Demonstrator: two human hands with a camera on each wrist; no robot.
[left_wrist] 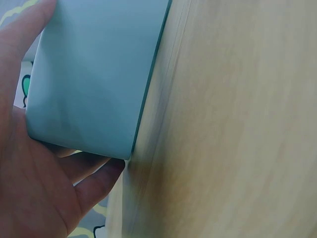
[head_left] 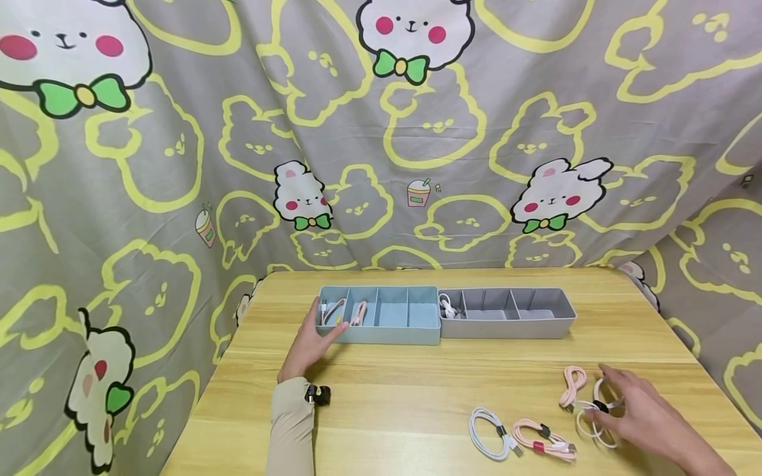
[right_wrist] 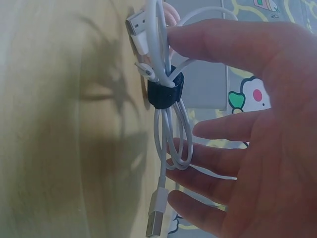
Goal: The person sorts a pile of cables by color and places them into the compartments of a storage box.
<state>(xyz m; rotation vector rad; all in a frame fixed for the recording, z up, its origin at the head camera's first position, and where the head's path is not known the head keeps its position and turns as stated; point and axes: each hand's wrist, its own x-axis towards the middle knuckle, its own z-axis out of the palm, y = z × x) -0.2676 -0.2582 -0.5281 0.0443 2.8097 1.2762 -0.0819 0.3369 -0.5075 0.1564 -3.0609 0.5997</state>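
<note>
My left hand (head_left: 309,340) grips the left end of the light blue divided box (head_left: 387,336), thumb at the front and fingers around the end wall. The left wrist view shows the box's plain wall (left_wrist: 94,79) and this hand (left_wrist: 39,183) around its corner. At the right of the table, my right hand (head_left: 645,413) is at a coiled white cable (head_left: 589,433) with a black strap. Seen from the right wrist, the thumb overlaps the white cable (right_wrist: 168,129) near its strap; the fingers of that hand (right_wrist: 257,139) are spread, some tips beside the loops.
A grey divided box (head_left: 506,328) adjoins the blue one, with a white cable (head_left: 448,306) in its left compartment. Cables also lie in two blue compartments. Near the right hand are a pink cable (head_left: 573,385), a pink cable with red tie (head_left: 542,441) and a white cable (head_left: 485,446).
</note>
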